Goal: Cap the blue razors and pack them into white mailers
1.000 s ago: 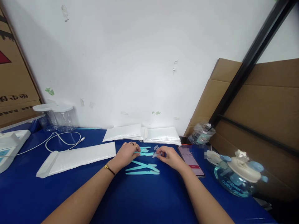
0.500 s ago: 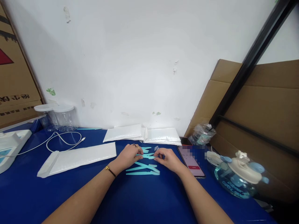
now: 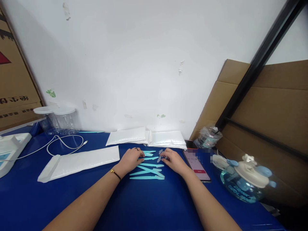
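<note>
The grip of the left hand (image 3: 132,159) appears pinched on the end of one turquoise stick (image 3: 151,158); whether the right hand (image 3: 175,160), its fingertips beside two clear slips (image 3: 159,159), has its grip closed cannot be told. The work looks partway along: four sticks (image 3: 147,177) lie nearer the person on the counter (image 3: 144,208), seemingly dealt with, while an overlapping cluster (image 3: 149,154) beyond, too tangled to count, seems left. Farther out stand two lidded jars (image 3: 67,122) and one bottle (image 3: 243,184).
</note>
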### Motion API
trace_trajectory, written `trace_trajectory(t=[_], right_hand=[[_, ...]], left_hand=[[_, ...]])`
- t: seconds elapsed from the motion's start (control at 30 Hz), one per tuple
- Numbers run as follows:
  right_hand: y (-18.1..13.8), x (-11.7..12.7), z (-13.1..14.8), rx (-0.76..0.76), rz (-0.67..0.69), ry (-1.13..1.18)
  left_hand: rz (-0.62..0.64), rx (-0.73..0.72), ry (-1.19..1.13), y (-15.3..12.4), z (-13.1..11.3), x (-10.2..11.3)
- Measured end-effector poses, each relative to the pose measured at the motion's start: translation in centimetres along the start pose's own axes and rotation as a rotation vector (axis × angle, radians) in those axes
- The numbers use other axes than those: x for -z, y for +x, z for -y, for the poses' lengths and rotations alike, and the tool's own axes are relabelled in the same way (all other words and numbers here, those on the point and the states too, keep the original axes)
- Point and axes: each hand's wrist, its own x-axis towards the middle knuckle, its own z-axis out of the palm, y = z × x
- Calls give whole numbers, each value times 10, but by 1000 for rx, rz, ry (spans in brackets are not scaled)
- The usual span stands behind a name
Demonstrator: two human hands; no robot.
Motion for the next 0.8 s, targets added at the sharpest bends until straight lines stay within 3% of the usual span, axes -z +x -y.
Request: trace_trajectory(t=[0.23, 0.47, 0.57, 0.8], right_hand=[[1, -1, 11, 84, 66, -82], [-1, -4, 20, 73, 87, -121], [-2, -3, 16, 27, 20, 49], [-1, 6, 4, -244, -178, 794]], left_hand=[[26, -6, 47, 0, -5, 4], [18, -48, 139, -1, -7, 5], [7, -55, 106, -2, -6, 4], [-7, -26, -133, -3, -1, 6]])
